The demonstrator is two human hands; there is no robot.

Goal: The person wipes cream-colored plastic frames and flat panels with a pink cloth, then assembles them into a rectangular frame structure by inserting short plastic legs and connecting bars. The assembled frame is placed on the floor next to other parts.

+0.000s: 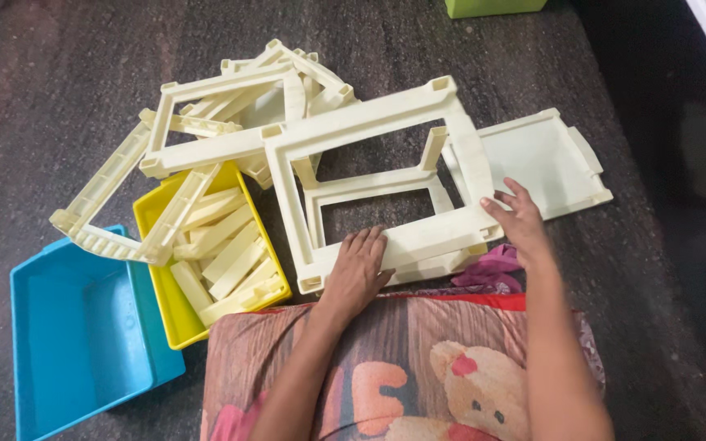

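Cream plastic frame (386,184), a rectangular rack piece, lies flat on the dark floor (59,73) just before the seated person's lap. Left hand (357,269) presses open-palmed on its near rail, fingers spread; right hand (518,219) rests fingertips on the right corner, fingers loosely open, gripping nothing. It looks like seating the frame onto the piece beneath; even downward pressure seems called for. Beside it: a cream tray (545,159), more frames (222,122), a yellow bin of slats (206,253), a blue bin (75,327). The joints underneath are hidden.
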